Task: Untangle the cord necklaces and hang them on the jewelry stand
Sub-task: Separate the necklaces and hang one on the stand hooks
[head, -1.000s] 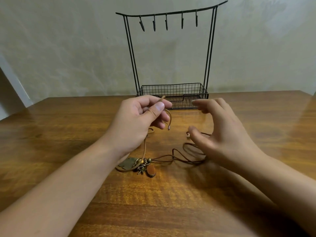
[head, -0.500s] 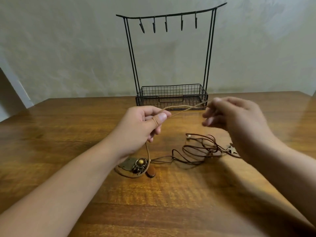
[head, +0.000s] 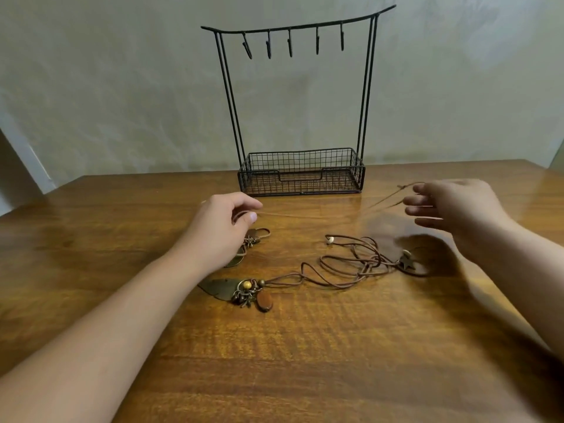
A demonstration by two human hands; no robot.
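A light tan cord [head: 308, 215] is stretched between my hands just above the table. My left hand [head: 224, 227] pinches one part of it, with its pendant [head: 251, 239] hanging under the fingers. My right hand [head: 457, 209], blurred by motion, pinches the other end at the right. A dark brown cord necklace [head: 345, 264] lies tangled on the wooden table [head: 305, 346] between my arms, with a leaf and bead pendant cluster [head: 244, 293] at its left and a star charm [head: 407, 261] at its right. The black wire jewelry stand [head: 299, 32] with several bare hooks stands behind.
The stand's wire basket base [head: 302, 172] sits near the table's far edge against a pale wall [head: 122, 87]. The table's right edge runs past my right forearm.
My right hand has swung out to the right, drawing the tan cord long and taut. The tan necklace's pendant has come away from the brown tangle and now hangs under my left hand.
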